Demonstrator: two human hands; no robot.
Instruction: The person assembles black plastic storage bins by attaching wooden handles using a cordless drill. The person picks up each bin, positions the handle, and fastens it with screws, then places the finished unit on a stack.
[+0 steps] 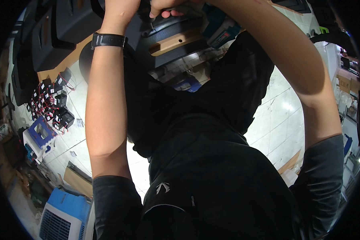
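Reaching forward, right elbow (317, 98) bent, the hands (168, 5) near the black casing (172, 26) are cropped; grip cannot be told.

Blk case (172, 30), curved, glossy in spots, w/ long tan slot (170, 45), just below R hand (169, 9). Teal/blk drill (223, 33), tilted, partly hidden, to R of same hand, just beside case.

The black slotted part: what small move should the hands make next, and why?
Perhaps steady the black slotted part first: fingers are near its upper side, and a teal power tool is close beside it.
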